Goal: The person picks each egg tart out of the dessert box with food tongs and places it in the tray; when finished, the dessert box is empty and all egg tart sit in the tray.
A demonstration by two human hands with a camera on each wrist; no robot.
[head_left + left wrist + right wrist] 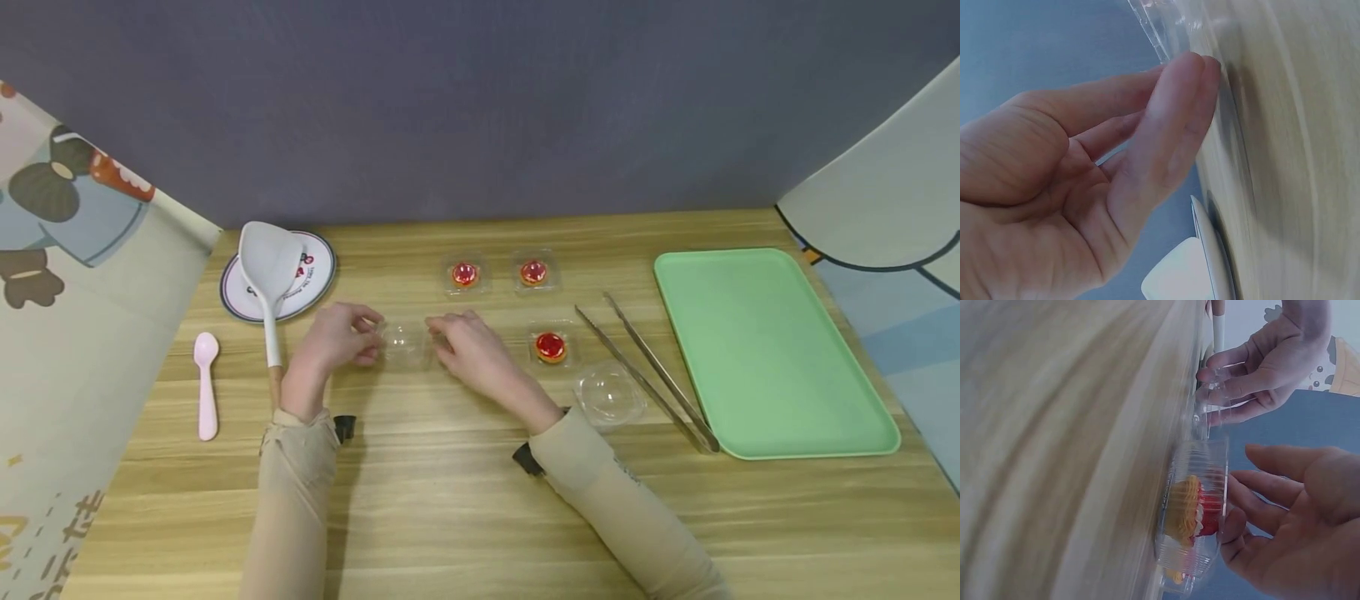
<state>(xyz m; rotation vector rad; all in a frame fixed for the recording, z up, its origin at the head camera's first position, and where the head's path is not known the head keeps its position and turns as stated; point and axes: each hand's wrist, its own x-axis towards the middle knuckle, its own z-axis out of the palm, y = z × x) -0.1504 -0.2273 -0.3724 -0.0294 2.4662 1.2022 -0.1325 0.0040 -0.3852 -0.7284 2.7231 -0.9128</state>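
A small clear plastic container (403, 346) with a domed middle lies on the table between the two hands. My left hand (341, 337) pinches its left edge; in the left wrist view the fingertips (1182, 72) meet at the plastic. Close to the container's right edge, my right hand (476, 350) has loosely bent fingers with a gap to the thumb, holding nothing. A red-topped tart (551, 347) sits in a clear box right of that hand. Beside it lies a clear domed lid (611, 395).
Two more boxed tarts, one left (465, 274) and one right (533, 272), stand farther back. Metal tongs (648, 371) lie by a green tray (772, 350) on the right. At left are a white spatula (266, 258) across a plate (318, 271) and a pink spoon (206, 387).
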